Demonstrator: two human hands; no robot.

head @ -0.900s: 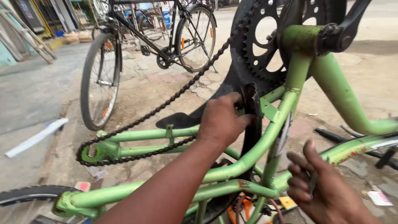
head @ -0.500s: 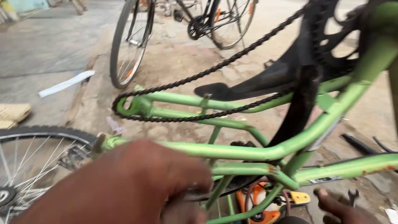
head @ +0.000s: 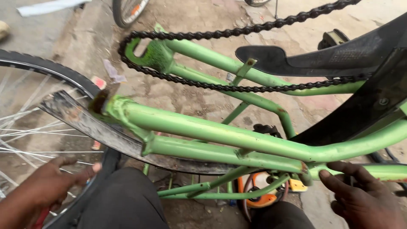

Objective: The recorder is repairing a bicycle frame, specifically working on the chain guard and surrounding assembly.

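Flanking the green frame (head: 220, 138), both hands' grip hangs loose, empty: left hand (head: 44, 188) near wheel (head: 55, 72), right hand (head: 366, 199).

Soft even daylight, slightly blurred edges.

Chain (head: 220, 87), green frame tubes (head: 203, 127) block reach; gaps between tubes open.
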